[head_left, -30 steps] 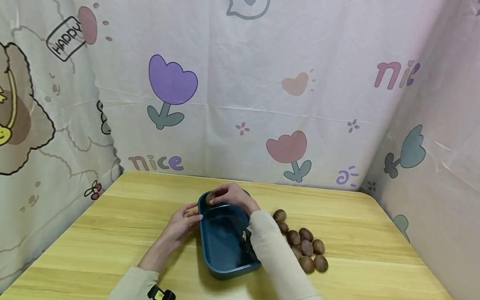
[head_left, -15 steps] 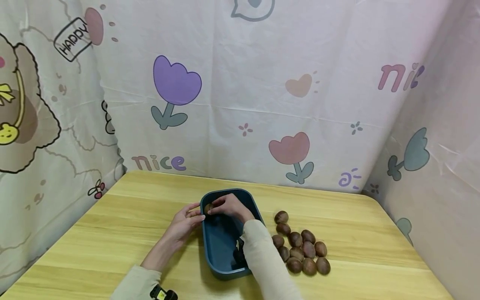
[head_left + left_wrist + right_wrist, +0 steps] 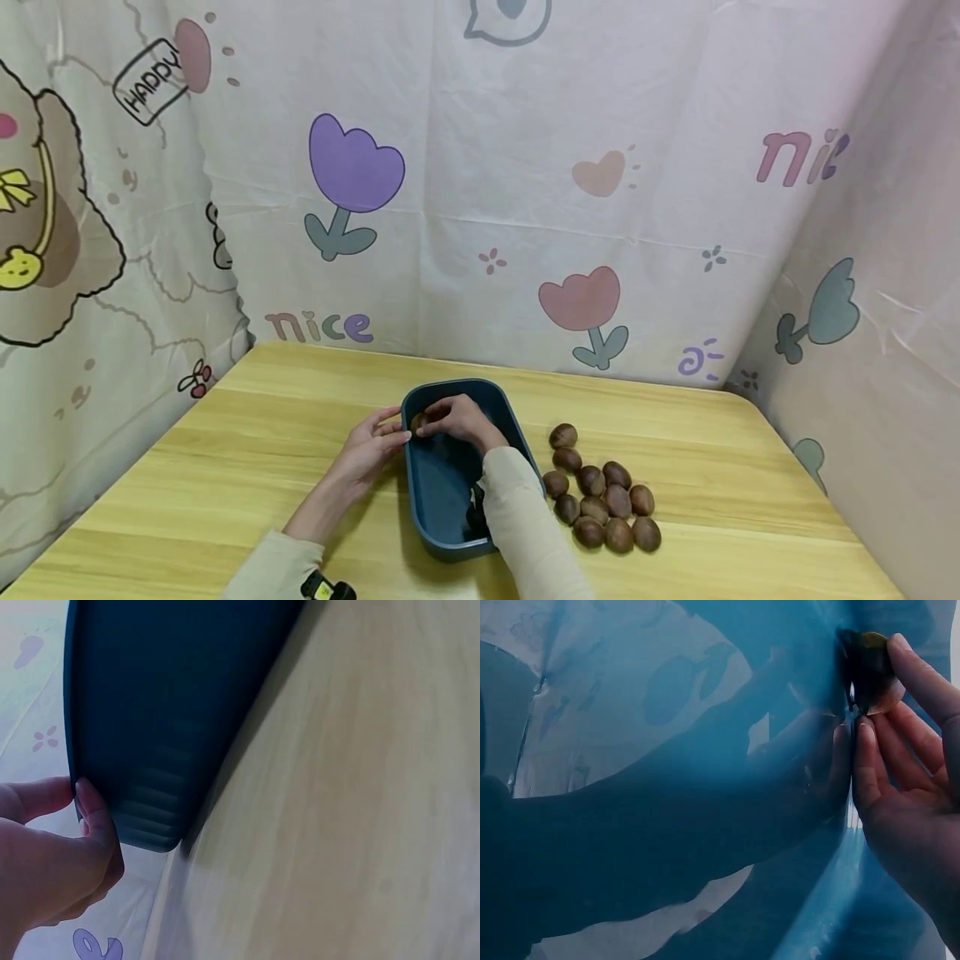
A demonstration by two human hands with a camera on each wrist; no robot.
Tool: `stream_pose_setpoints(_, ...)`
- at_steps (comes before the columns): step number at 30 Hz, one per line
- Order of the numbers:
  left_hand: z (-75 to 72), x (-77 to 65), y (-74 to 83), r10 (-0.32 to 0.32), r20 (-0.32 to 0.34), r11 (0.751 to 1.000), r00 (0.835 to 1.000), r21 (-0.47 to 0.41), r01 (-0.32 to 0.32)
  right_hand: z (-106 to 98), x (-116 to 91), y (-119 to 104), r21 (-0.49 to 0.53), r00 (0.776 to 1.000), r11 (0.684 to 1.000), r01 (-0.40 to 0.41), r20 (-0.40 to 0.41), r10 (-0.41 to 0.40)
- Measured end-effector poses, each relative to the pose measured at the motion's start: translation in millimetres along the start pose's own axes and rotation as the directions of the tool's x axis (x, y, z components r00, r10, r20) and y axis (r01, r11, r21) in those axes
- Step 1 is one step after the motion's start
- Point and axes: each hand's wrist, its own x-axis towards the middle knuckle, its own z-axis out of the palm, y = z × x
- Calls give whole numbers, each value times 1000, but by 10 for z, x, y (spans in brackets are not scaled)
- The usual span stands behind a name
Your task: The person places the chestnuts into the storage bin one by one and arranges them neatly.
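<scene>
Between the hands (image 3: 364,454) (image 3: 461,419), 1 nut (image 3: 874,675)

The bin (image 3: 433,500) is glossy, probably plastic; the table (image 3: 720,467) wood-grained.

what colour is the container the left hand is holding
The container is dark blue with a teal tint; it shows best in the head view.

The head camera looks forward and down, well back from the blue box (image 3: 438,500) at six o'clock. The left wrist camera looks closely along the box's wall, left hand (image 3: 60,862) at eight; the right wrist camera peers closely inside, right hand (image 3: 911,795) at three. Head and right wrist share the pinched nut (image 3: 874,667).
</scene>
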Motion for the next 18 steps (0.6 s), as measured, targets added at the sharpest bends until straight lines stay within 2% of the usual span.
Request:
stream_pose_setpoints(10,22,-8,-32,4,-9,1000,1000,-13,-5,5,-7,36,33,1000,999,-13,9,13)
stream_pose_setpoints(18,24,-16,-38,21,4,999,1000,-28,-21,-11,-30,-37,70,1000,998,0,-16,2)
